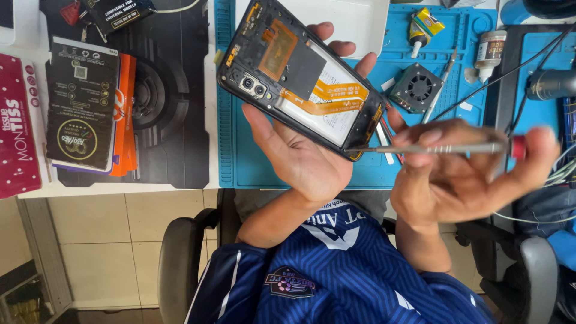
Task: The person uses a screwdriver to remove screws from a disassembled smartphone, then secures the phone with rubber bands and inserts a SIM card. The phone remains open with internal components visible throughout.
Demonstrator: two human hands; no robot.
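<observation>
Over the blue repair mat [252, 168] I see my left hand [300, 156] cradling an opened smartphone [300, 75], fingers wrapped up behind its far edge and the thumb laid along the near side, so the hand is closed firmly around it. It sits tilted, held above the mat rather than resting on it, back side facing me. My right hand [462, 174] is pinched shut on a thin screwdriver [438, 147] with a red cap at its end; the shaft lies nearly level and its tip meets the phone's lower corner, by the frame.

Judging progress: the back cover is already off, since the orange flex cable [336, 93], the battery area and the 2 camera lenses [253, 86] lie exposed. The inner plates look in place, so I judge the work at an early-to-middle stage, with the fasteners near that corner in hand.

Near the right hand on the mat lie a small square fan [417, 88], a little bottle [489, 51] and tweezers [441, 84]. Boxed accessories [81, 102] sit well apart at left.
</observation>
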